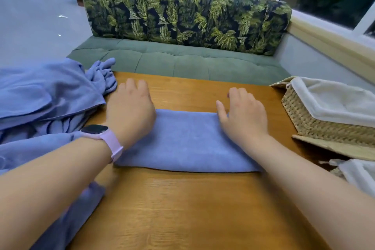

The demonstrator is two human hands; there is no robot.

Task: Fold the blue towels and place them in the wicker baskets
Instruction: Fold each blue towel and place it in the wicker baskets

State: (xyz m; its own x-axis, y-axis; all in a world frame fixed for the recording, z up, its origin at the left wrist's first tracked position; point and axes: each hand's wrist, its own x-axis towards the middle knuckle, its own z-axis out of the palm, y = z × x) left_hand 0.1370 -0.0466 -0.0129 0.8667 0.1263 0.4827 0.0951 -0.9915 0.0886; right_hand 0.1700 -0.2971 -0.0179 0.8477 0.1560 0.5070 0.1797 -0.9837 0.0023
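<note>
We see the folded towel lying flat across the middle of the tabletop. Our left hand rests on its left end, fingers extended, grasping nothing. Our right hand rests on its right end, fingers likewise relaxed. A heap of unfolded towels lies left; a lined basket stands right. Beyond is a sofa.
</note>
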